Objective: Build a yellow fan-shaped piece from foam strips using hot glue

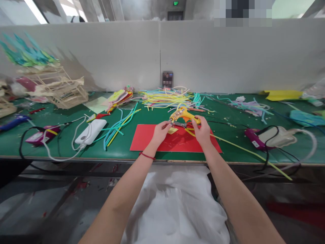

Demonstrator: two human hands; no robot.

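Note:
My right hand (202,131) is closed round the handle of a yellow hot glue gun (183,112), whose nozzle points left. My left hand (161,131) is closed in a pinch by the nozzle end; what its fingertips hold, if anything, is too small to make out. Both hands are above a red board (144,138) lying at the table's front edge. On the board, a small pale yellow piece (173,130) lies between the hands. A grey metal tool (180,124), partly hidden, is under the glue gun. Yellow strips (190,132) lie beside my right hand.
Behind the board is a heap of coloured pipe cleaners (167,99), with a phone (167,79) against the partition. To the left are a white power bank (91,131) with cables and wooden frames (67,93). A long yellow strip (250,151) overhangs the green table's (228,115) front edge.

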